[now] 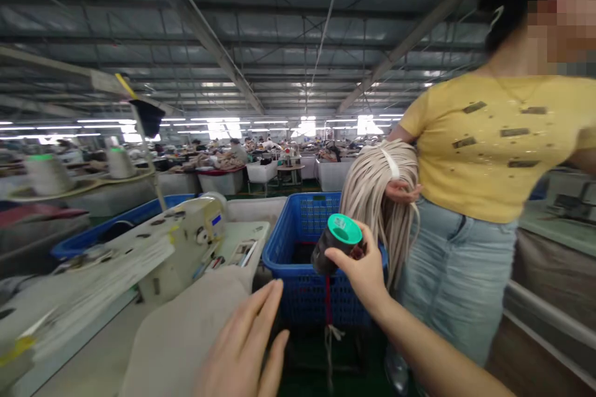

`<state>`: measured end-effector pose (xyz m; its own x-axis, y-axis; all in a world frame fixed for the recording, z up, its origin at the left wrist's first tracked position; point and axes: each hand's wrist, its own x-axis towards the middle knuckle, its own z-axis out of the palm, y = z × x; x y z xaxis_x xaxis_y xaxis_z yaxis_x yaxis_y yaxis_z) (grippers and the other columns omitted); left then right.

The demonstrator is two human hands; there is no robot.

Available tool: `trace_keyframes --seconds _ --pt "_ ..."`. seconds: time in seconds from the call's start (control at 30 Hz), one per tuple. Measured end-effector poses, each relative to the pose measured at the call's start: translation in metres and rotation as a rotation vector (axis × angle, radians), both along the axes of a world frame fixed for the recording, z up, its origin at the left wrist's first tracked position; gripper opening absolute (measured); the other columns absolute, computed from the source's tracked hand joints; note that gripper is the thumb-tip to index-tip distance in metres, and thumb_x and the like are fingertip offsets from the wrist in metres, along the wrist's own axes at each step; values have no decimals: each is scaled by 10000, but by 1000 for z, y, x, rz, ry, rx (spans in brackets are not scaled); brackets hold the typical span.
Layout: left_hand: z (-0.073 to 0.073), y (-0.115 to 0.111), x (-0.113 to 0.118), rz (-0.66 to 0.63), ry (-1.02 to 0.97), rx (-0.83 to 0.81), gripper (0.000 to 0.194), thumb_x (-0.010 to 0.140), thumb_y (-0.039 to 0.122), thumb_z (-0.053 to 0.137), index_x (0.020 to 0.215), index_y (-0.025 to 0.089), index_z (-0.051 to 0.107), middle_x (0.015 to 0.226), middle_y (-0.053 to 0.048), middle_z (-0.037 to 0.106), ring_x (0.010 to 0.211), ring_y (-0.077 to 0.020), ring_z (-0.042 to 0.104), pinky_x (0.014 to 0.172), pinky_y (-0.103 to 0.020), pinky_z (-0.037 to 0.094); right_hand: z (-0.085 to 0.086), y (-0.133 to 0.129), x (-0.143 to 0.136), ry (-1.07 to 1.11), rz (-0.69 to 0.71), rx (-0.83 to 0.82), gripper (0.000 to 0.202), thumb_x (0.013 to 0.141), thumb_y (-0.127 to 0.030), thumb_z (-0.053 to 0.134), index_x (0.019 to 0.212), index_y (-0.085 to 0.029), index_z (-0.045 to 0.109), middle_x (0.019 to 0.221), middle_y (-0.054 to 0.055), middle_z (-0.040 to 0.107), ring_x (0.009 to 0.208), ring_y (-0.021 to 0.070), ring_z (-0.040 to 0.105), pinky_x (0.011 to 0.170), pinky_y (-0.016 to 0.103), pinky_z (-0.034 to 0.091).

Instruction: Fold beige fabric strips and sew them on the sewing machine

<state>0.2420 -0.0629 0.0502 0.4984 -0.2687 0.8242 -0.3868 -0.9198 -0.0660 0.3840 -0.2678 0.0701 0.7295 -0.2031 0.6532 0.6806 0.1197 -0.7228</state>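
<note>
My right hand [367, 267] grips a cone of black thread [321, 254], with thumb and fingers round its sides. The cone is tilted, and its round teal-green end [344, 229] faces up toward me. Below and behind it is a blue plastic basket [279, 260]. At the bottom, my left hand [246, 344] is slightly blurred, with its fingers stretched out and nothing in it. It hovers beside pale grey fabric [186, 335] on the sewing table; whether it touches the fabric I cannot tell.
A sewing machine [186, 229] stands on the left, with cones of light thread [46, 175] behind it. Close on the right stands a person in a yellow top [493, 142], a bundle of beige strips [372, 180] under one arm. White bins [221, 183] and workstations fill the background.
</note>
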Motion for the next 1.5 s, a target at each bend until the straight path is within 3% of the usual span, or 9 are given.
trace_keyframes --seconds 0.13,0.27,0.43,0.6,0.77,0.93,1.07,1.27,1.5 --pt "-25 -20 8 185 99 -72 687 975 270 472 1594 195 183 1542 -150 419 1352 -317 502 1000 -462 550 -24 52 -44 157 366 67 570 615 -445 910 1057 -231 619 939 23 710 853 234 677 794 350 573" --pt "-46 -8 19 160 175 -288 808 901 214 592 1581 177 157 1512 -190 443 1348 -329 504 1037 -489 514 -41 80 -67 236 489 44 577 665 -472 892 1109 -239 608 1019 52 716 906 256 685 831 371 579" --pt "-23 9 16 -194 478 -665 655 707 89 649 1339 183 501 1288 -115 614 1191 -279 602 1044 -424 496 -40 68 -52 124 649 -122 711 593 -514 942 1163 -241 616 1076 75 700 972 282 676 859 377 567" --pt "-4 13 10 -400 692 -675 717 640 67 643 1331 189 497 1320 -89 568 1198 -264 569 1079 -424 453 -30 45 -25 28 1056 -410 861 553 -551 955 1283 -243 618 1231 98 670 1194 327 606 1046 465 463" --pt "-16 13 18 -168 467 -565 626 719 70 636 1318 200 511 1265 -102 585 1198 -282 555 1057 -476 465 -44 61 -38 10 742 -201 686 619 -492 945 1179 -255 627 1177 79 680 1104 292 636 972 428 510" --pt "-20 24 21 52 173 -303 666 793 33 560 1425 212 448 1336 -127 563 1252 -290 539 1062 -494 481 -54 70 -53 -20 670 -199 708 663 -428 928 1278 -283 607 1353 83 610 1189 294 600 941 403 541" --pt "-17 36 21 36 86 -174 678 839 0 455 1483 203 387 1450 -138 500 1387 -279 446 1149 -518 416 -56 63 -52 34 630 -355 690 707 -360 895 1325 -275 599 1425 99 561 1051 288 665 708 354 596" --pt "-23 43 23 -51 57 -119 661 863 -30 376 1489 181 369 1488 -154 476 1461 -269 353 1168 -532 395 -67 64 -52 -203 521 -373 624 754 -282 871 1316 -256 600 1395 114 590 1266 316 563 1069 516 466" --pt "-26 42 24 -68 37 -96 604 915 -11 401 1488 177 369 1493 -174 464 1472 -270 335 1167 -527 395 -75 64 -50 -350 468 -402 641 793 -272 850 1359 -278 548 1419 123 566 1336 303 510 1093 517 448"
